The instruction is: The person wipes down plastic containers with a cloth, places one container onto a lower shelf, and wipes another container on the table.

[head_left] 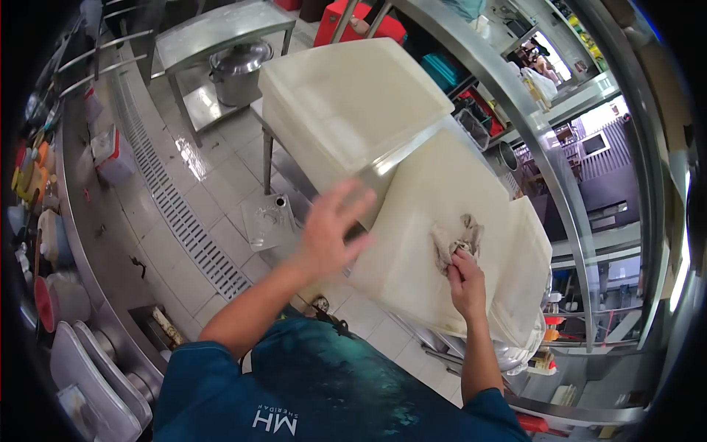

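Note:
My right hand [467, 283] is closed on a crumpled, greyish-white rag [442, 247] with dark stains. The rag lies against a large off-white plastic tub [412, 250], which appears to be turned upside down. My left hand [335, 228] is raised near that tub's left edge, blurred by motion. Its fingers are spread, and I see nothing held in them. Beyond it sits another off-white tub [346, 96], also apparently bottom up. Part of a third pale tub [523, 272] shows to the right of the rag.
A metal table [221, 33] with a lidded pot [239, 72] beneath it stands at the back left. A slotted drain [177, 206] crosses the tiled floor. Steel shelving [545, 147] rises on the right. Trays [92, 383] and containers line the left counter.

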Demonstrator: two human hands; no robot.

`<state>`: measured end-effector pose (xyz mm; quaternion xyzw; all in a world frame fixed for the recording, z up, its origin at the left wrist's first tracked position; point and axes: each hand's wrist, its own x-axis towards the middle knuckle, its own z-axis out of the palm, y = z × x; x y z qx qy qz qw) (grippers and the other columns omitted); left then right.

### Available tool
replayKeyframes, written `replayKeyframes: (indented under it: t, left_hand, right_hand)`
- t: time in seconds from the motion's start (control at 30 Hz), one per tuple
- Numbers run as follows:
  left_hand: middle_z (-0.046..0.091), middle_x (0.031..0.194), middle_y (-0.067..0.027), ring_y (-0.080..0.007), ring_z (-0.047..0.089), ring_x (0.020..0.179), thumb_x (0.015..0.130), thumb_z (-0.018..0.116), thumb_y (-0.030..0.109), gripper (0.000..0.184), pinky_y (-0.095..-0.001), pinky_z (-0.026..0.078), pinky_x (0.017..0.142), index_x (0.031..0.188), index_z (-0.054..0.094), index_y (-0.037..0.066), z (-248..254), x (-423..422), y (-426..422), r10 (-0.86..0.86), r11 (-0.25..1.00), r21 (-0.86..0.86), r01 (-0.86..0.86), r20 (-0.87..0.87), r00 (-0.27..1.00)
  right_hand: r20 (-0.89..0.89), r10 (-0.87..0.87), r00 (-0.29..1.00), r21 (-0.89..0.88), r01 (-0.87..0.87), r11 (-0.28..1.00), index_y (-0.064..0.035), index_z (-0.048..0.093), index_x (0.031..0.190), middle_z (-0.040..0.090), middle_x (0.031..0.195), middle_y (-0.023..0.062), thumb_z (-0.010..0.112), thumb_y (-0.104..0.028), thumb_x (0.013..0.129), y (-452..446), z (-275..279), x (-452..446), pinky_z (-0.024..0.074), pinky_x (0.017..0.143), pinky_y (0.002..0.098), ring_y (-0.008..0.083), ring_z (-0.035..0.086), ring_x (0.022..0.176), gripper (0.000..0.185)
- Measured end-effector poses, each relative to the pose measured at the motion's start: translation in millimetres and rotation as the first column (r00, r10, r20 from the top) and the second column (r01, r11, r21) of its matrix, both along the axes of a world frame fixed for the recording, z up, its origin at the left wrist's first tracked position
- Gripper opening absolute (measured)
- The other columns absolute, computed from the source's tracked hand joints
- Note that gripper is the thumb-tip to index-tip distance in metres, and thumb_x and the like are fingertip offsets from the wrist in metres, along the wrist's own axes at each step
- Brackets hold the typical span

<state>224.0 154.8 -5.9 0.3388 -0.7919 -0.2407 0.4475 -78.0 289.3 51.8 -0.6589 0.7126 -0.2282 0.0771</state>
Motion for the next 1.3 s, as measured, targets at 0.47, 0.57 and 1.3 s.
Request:
replayKeyframes:
  t: [0.47,0.57,1.3]
  left_hand:
    - [-0.015,0.156,-0.0357,-0.0509,0.003,0.147,0.059,0.091,0.048,0.098,-0.0533,0.022,0.118,0.144,0.048,0.021,-41,-14,-122,0.236,0.968,0.074,-0.242,0.079,0.969]
    - [-0.015,0.156,-0.0357,-0.0506,0.003,0.148,0.058,0.091,0.049,0.097,-0.0535,0.022,0.118,0.141,0.05,0.02,-35,-37,-135,0.156,0.984,0.08,-0.161,0.059,0.986]
    - [0.004,0.164,-0.0156,-0.0512,-0.011,0.146,0.07,0.073,0.057,0.091,-0.084,0.012,0.1,0.148,0.04,0.023,11,-147,-249,0.166,0.967,0.097,-0.234,0.458,0.873]
  right_hand:
    - [-0.024,-0.088,0.996,-0.067,0.086,0.994,-0.0001,0.054,0.105,0.047,0.145,0.0206,0.053,0.005,0.081,29,-7,-15,0.0325,0.113,0.0455,0.045,0.034,0.14,0.024]
    - [0.007,-0.138,0.99,-0.114,0.138,0.984,0.0,0.053,0.101,0.05,0.142,0.0209,0.052,0.004,0.075,26,-16,-10,0.0314,0.112,0.05,0.047,0.037,0.138,0.027]
    - [0.137,-0.414,0.9,-0.214,0.435,0.875,-0.0036,0.048,0.138,0.043,0.146,0.0245,0.051,0.0,0.076,27,-11,34,0.028,0.116,0.0466,0.0443,0.029,0.143,0.062]
